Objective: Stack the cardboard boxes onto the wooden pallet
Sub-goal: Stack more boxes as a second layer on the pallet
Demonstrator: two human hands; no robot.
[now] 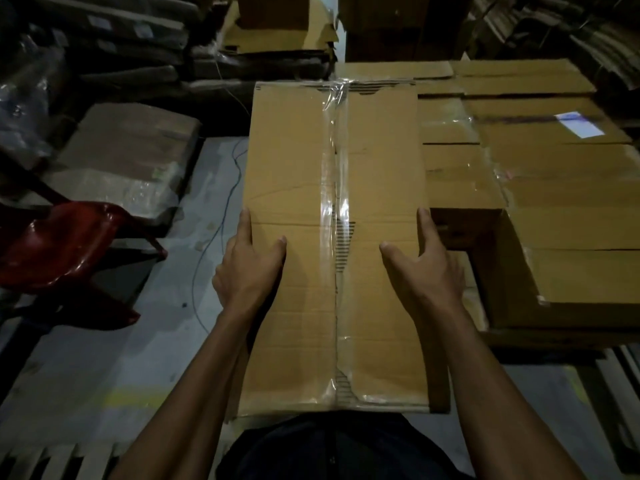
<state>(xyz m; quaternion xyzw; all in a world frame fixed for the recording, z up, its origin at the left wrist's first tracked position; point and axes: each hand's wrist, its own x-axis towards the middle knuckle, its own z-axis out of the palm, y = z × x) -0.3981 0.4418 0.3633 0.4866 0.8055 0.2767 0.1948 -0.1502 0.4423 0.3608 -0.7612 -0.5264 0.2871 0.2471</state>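
Note:
A long cardboard box [294, 161] with clear tape down its middle seam fills the centre of the view, held in front of me. My left hand [247, 271] grips its left edge, thumb on top and fingers down the side. My right hand [427, 271] grips the right edge the same way. To the right, several taped cardboard boxes [554, 202] lie stacked flat on a wooden pallet [540, 339], only its front edge showing below them.
A red plastic chair [65, 244] stands at the left on the grey floor [104, 358]. Plastic-wrapped bundles [135, 157] and dark stacked goods line the back left. More cartons [381, 26] rise behind. Wooden slats [52, 459] show at bottom left.

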